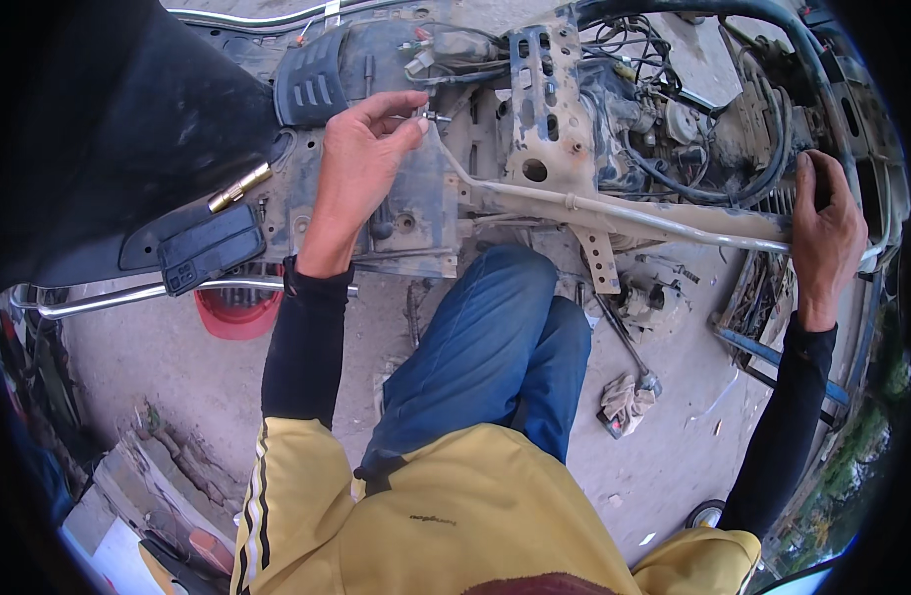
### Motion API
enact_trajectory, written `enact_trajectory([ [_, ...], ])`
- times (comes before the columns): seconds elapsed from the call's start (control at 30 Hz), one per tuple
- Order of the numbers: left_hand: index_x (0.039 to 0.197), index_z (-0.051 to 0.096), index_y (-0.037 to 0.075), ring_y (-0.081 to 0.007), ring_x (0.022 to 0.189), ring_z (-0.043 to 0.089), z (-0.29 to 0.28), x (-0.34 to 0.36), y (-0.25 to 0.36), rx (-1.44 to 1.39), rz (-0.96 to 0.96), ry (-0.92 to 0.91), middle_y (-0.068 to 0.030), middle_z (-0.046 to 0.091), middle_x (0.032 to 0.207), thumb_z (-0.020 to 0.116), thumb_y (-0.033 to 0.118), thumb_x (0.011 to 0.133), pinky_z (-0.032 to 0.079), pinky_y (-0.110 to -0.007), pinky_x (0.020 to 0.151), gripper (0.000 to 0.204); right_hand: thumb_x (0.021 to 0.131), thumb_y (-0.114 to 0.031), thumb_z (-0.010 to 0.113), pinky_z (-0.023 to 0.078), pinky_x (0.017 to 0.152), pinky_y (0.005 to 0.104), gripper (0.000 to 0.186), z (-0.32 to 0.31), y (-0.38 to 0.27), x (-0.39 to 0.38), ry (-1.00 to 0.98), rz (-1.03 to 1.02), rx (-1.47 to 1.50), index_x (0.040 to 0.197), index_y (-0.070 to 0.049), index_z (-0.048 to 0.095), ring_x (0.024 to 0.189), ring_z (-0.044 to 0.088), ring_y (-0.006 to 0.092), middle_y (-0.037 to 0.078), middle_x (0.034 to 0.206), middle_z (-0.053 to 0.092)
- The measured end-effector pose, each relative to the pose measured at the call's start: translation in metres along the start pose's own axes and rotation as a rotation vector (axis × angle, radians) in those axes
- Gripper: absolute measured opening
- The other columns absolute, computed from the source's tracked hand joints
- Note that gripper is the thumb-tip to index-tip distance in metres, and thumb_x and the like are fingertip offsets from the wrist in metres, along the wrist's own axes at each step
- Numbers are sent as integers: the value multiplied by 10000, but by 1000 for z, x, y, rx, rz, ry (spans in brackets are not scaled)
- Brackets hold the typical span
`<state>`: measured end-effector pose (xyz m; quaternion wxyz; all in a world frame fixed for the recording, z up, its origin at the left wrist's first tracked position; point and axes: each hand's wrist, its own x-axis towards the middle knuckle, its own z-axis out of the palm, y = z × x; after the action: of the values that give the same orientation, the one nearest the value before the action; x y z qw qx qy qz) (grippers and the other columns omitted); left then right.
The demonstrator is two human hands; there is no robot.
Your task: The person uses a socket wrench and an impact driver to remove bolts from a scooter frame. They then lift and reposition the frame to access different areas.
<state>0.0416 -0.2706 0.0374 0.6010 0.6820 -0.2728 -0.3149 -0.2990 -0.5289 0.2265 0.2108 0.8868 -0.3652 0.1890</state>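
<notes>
My left hand (pixel 361 169) pinches a small metal fitting (pixel 433 116) at the upper end of a bent silver tube (pixel 654 213), over the dirty vehicle frame. My right hand (pixel 824 223), at the frame's right side, has curled fingers with the thumb tip close to the index finger; what they hold is hidden. A slotted, perforated metal bracket (pixel 545 99) stands between my hands, beside the engine parts and hoses (pixel 683 129). A black vented panel (pixel 307 79) lies above my left hand.
A phone (pixel 210 248) and brass cylinder (pixel 239 187) rest on the left. A red helmet-like object (pixel 232 315) lies below. My knees are under the frame. A long tool (pixel 634 352), rag (pixel 626 407), metal parts (pixel 649 302) and blue metal rack (pixel 743 347) lie on the right.
</notes>
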Motion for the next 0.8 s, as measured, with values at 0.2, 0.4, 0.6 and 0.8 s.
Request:
enact_trajectory([
  [0.2,1215,722,-47,-123,888,700,35,29,-12,-129,-35,-227,-88,745,1054,763,30,935,587,-272,827,293,1003,-265,726,593,704,306,216,1,-2,0,18,-7,17,1140,-105,768,781,762,217,107,941,790],
  [0.4,1244,685,-45,-168,944,732,55,43,-16,-247,-155,-318,-100,753,1065,782,16,912,609,-307,869,351,1000,-278,720,581,674,322,200,1,-2,1,15,-13,3,1112,-118,763,762,757,231,108,918,784],
  [0.6,1240,704,-74,-169,969,723,74,46,-20,-327,-176,-344,-112,756,1126,715,-53,928,599,-304,886,313,992,-286,715,572,665,358,192,-3,-5,1,30,0,26,1088,-125,759,766,759,266,109,907,782],
  [0.8,1260,720,-38,-131,998,714,86,53,-34,-410,-190,-381,-81,758,1153,702,-18,955,584,-291,911,306,993,-286,704,567,668,365,178,-5,-10,2,36,4,62,1058,-127,749,758,748,300,116,891,774],
])
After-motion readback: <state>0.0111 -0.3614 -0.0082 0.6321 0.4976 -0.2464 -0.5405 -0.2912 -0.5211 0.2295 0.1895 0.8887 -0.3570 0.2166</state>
